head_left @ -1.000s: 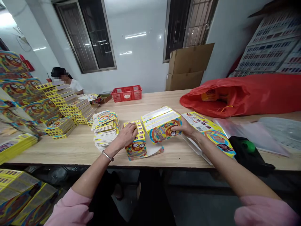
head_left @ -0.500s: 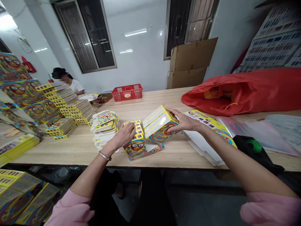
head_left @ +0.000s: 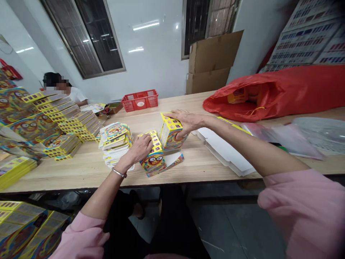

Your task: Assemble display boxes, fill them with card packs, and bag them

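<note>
We've got the left hand (head_left: 138,149) with fingers draped over a tall stack of yellow printed card boxes (head_left: 154,158) on the pale wooden table (head_left: 81,172), grip unclear, and the right hand (head_left: 185,121) spread, clasping a second yellow card stack (head_left: 169,133) (light, stiff stuff, best held by the sides).

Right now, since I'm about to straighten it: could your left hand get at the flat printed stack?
Probably yes: the left hand rests on a yellow printed box right beside the flat printed stack, and nothing seems to stand between them. It would only need to lift off the box.
</note>
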The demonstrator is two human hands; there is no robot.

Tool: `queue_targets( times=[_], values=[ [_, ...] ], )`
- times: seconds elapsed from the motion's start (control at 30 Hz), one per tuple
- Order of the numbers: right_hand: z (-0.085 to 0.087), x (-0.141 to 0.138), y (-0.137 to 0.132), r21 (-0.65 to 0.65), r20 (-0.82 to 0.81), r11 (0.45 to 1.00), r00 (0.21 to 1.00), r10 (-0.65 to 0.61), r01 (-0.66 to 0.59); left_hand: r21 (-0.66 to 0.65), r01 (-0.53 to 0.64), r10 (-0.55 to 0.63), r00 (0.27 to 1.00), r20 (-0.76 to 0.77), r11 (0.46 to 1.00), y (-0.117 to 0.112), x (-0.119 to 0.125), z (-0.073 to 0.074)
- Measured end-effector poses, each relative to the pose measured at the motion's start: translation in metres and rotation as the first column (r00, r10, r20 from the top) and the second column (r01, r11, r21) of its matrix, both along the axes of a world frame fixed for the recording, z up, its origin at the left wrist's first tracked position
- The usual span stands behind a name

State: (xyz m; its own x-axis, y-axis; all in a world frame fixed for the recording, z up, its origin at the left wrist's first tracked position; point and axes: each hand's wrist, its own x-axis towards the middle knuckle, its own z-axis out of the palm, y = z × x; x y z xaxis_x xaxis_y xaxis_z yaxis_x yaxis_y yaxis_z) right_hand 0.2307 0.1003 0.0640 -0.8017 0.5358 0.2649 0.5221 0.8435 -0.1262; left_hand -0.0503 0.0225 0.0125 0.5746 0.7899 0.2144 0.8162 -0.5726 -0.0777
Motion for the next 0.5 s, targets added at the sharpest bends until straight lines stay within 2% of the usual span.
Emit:
queue_targets(
  times=[0.27,0.37,0.5],
  values=[
    [-0.013,-0.008,0.007,-0.05,0.088,0.999,0.996,-0.018,0.022,0.04,0.007,-0.006,1.0,-0.021,0.999,0.004,0.001,-0.004],
    [-0.027,-0.021,0.008,-0.059,0.127,0.997,0.991,-0.034,0.041,0.032,0.027,-0.026,0.999,-0.035,0.999,0.005,0.001,-0.005],
    [-0.053,-0.048,0.01,-0.065,0.23,0.992,0.969,-0.091,0.109,0.022,-0.003,0.002,0.999,0.043,1.0,0.008,0.0,-0.009]
  ],
)
